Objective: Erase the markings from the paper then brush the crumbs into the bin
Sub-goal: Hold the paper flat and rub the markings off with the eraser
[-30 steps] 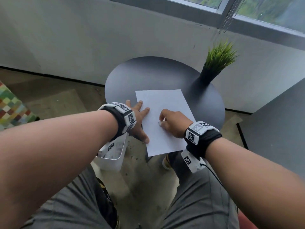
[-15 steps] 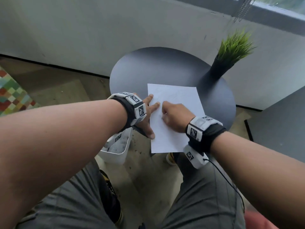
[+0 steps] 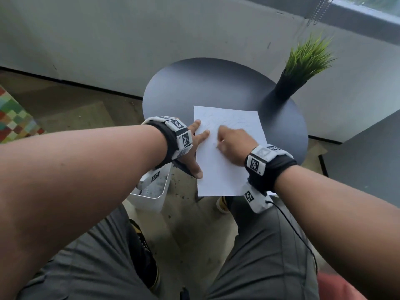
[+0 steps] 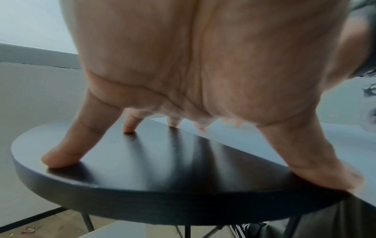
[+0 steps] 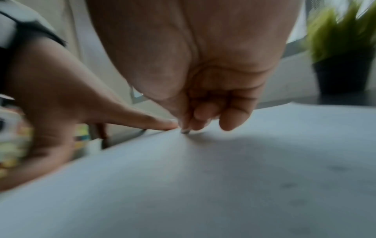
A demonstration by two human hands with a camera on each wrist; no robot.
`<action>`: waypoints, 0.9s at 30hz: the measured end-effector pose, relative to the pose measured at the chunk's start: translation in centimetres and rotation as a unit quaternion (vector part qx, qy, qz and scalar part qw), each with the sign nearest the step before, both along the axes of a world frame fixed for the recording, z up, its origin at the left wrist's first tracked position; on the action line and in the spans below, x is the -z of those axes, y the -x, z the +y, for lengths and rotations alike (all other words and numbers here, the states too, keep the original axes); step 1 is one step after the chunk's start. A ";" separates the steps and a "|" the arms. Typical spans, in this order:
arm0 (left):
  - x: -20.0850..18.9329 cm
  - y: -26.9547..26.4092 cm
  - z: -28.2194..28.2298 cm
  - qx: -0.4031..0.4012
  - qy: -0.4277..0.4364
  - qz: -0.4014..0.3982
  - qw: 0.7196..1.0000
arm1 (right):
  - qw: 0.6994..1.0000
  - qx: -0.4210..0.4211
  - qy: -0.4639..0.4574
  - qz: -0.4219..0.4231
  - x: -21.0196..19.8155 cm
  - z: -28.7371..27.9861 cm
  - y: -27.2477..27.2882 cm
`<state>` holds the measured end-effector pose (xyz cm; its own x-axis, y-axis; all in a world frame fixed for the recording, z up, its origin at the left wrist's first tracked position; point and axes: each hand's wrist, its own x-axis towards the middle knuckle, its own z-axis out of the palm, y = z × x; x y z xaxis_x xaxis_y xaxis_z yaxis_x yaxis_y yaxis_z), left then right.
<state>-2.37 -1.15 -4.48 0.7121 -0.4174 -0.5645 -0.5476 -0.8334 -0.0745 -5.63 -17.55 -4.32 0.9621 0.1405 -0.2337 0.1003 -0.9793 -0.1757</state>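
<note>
My left hand is spread flat. Its fingers are straight and wide apart. Some fingertips press on the left edge of the paper, and my little finger and thumb rest on the round dark table.

My right hand sits on the middle of the paper with its fingers curled in tight. It pinches a small thing whose tip touches the paper. I think it is the eraser, but it is too blurry to be sure.

The paper lies on the table, and its near end hangs over the edge. Faint pencil marks show near its far end.

The white bin stands on the floor under my left wrist. A green plant in a black pot stands at the right side of the table.
</note>
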 end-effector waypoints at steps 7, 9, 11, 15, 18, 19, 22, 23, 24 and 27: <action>0.0 0.1 -0.3 -0.001 -0.016 -0.012 1.000 | 0.986 -0.157 -0.038 0.044 -0.1 1.4 3.1; -0.2 0.3 -0.4 0.001 -0.015 -0.013 1.000 | 0.996 -0.078 -0.040 0.027 -0.1 0.3 1.8; -0.4 0.3 -0.4 -0.002 -0.014 -0.012 1.000 | 0.999 0.043 -0.015 -0.011 0.4 -1.3 0.6; -0.7 0.2 -0.9 0.006 -0.033 -0.010 0.999 | 0.995 -0.092 -0.026 0.008 0.3 0.4 3.0; -0.6 0.1 -1.0 0.010 -0.043 -0.015 0.999 | 0.986 -0.149 -0.046 0.054 0.1 0.3 3.8; -0.5 0.0 -1.0 0.011 -0.040 -0.016 0.999 | 0.993 -0.094 -0.052 0.041 0.2 -0.3 3.0; -0.3 -0.1 -0.8 0.008 -0.032 -0.017 0.999 | 0.999 0.029 -0.030 -0.017 0.5 -1.4 2.1; -0.2 -0.1 -0.7 0.008 -0.034 -0.018 0.999 | 1.000 -0.001 -0.021 -0.023 0.5 -0.8 2.5; -0.2 -0.1 -0.8 0.011 -0.037 -0.019 0.999 | 0.998 -0.051 -0.024 -0.014 0.5 0.0 3.1; -0.2 -0.1 -0.9 0.021 -0.047 -0.025 0.998 | 0.986 -0.148 -0.045 0.053 0.2 0.8 4.4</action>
